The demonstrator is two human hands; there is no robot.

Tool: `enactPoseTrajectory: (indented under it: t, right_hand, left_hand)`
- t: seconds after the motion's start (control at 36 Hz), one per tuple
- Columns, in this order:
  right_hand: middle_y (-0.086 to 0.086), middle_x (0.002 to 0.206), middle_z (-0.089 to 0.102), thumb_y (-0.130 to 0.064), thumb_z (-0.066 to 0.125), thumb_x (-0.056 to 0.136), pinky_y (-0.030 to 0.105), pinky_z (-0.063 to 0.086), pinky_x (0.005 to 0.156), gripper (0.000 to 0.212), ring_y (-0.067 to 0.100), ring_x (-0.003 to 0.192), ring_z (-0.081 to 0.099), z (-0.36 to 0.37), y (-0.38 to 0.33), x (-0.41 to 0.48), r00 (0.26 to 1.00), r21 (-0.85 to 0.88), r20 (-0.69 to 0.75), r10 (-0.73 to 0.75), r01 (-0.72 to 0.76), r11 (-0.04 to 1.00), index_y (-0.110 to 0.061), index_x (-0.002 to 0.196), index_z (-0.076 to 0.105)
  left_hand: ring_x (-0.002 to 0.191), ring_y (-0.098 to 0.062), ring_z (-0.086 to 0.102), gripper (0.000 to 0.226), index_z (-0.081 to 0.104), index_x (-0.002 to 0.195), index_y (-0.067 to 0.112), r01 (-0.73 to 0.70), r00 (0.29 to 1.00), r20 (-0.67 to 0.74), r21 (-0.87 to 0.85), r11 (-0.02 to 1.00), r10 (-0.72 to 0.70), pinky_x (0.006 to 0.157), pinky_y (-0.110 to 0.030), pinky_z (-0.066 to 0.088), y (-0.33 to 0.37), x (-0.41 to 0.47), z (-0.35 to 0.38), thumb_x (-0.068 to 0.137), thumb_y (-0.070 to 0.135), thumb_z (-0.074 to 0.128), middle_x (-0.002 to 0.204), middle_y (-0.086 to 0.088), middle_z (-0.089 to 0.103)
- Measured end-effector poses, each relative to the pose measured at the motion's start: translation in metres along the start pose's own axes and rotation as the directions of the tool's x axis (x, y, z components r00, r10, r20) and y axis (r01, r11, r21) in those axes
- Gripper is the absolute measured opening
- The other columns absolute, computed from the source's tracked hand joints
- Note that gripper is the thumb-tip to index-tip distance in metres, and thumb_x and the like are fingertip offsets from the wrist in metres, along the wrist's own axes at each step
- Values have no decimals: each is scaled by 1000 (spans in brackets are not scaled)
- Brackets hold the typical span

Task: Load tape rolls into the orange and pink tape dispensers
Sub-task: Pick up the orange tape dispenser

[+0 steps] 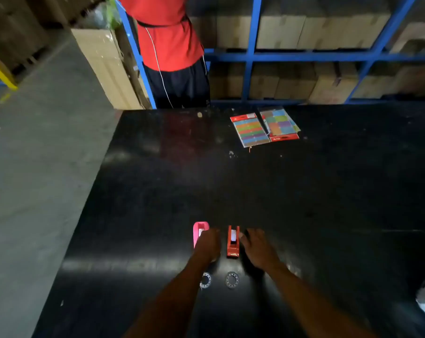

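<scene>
Our left hand [207, 242], fingers curled, covers the pink dispenser [198, 231]; beside it, the orange dispenser [233, 241] shows white inside; our right hand [256, 247] hovers spread; two ring cores [231, 279] lie nearer us, so loading looks nearly done.

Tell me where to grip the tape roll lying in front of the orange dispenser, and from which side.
Come from above. The tape roll lies flat on the black table, so its open centre faces up: pinch across the ring wall, one fingertip in the hole, one on the outer rim. The right hand is closest.
</scene>
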State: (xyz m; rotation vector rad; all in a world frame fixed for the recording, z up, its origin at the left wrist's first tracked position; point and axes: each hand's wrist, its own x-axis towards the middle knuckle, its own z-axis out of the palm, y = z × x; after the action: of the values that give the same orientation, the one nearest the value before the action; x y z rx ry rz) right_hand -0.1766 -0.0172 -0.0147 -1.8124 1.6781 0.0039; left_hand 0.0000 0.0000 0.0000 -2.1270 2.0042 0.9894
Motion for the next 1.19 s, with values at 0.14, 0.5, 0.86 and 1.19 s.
enactPoseTrajectory:
  t: [0.14, 0.5, 0.86, 1.19]
  right_hand:
    - [11, 155, 28, -36, 34, 104, 38, 45, 95, 53, 30, 135, 40, 21, -9, 4, 999, 174, 41, 27, -34, 984, -19, 153, 21]
    - [-4, 118, 66, -63, 36, 96, 31, 43, 84, 33, 22, 109, 65, 17, -16, 1, 998, 503, -43, 51, -23, 864, -41, 118, 46]
    - [0, 143, 52, -56, 34, 100, 43, 40, 111, 48, 19, 128, 54, 4, -10, -3, 997, 588, 14, -72, 50, 807, -36, 144, 33]
    - [-1, 139, 57, -63, 33, 96, 45, 43, 109, 46, 17, 123, 58, 7, -9, -7, 999, 684, 2, -49, 34, 729, -45, 139, 32]
  left_hand:
    - [116, -32, 61, 32, 60, 124, -1, -6, 999, 33, -109, 994, 9, 94, -31, 44, 9, 8, 16, 98, 11, 44, 128, -19, 63]
    - [76, -20, 67, 29, 52, 125, 6, 97, 994, 56, -857, 506, -94, 41, -17, 45, 20, 3, 15, 101, 22, 49, 103, -14, 64]
    - [65, -11, 71, 15, 61, 111, 12, 138, 988, 153, -915, 380, 9, 64, -25, 60, 23, -4, -4, 99, 12, 52, 85, -7, 70]
    - [86, -32, 73, 33, 63, 116, -12, 145, 989, 151, -940, 310, -5, 80, -41, 63, 25, -1, -14, 93, 11, 64, 99, -27, 69]
